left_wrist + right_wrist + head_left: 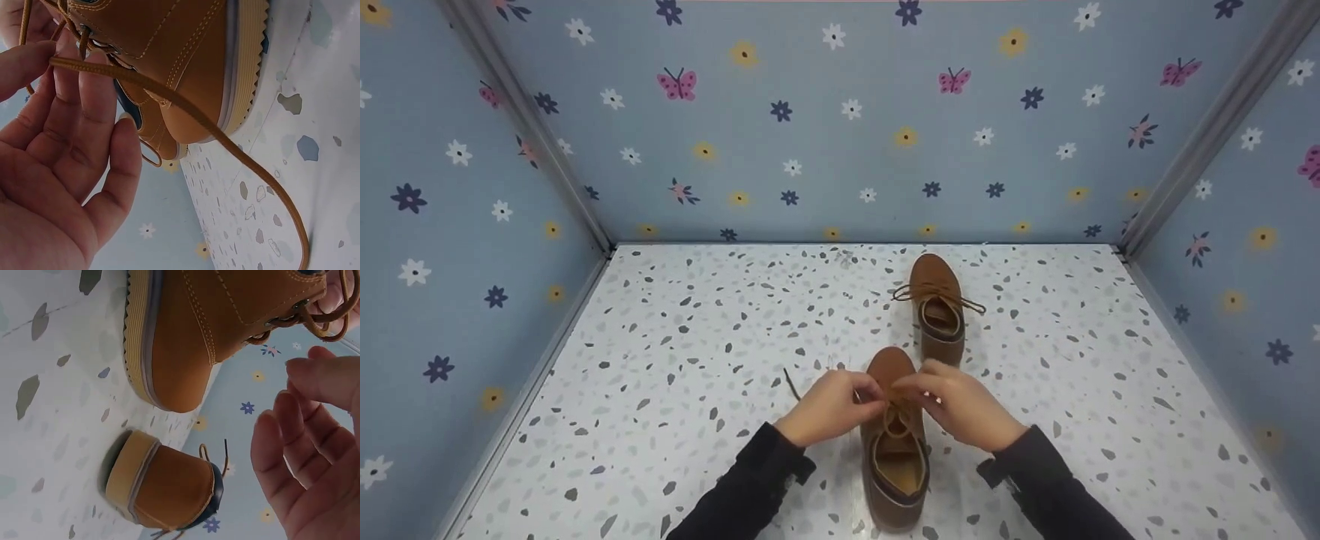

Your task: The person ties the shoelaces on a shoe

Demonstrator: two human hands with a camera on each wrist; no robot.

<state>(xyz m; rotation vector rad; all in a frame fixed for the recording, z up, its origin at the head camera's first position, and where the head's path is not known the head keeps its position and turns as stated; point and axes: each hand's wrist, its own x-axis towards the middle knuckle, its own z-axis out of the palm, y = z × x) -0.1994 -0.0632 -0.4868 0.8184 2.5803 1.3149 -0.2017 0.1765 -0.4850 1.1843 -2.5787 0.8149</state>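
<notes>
Shoe (894,444) sits between left hand (831,405), pinching its lace (185,105), and right hand (966,405), whose hold is unclear.

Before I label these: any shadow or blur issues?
Left wrist: lace reads fairly sharp, floor washed pale; right wrist: dark shadow beside the farther shoe, no heavy blur; head: light looks even, but the lace on the nearer shoe is too small to trace.
</notes>
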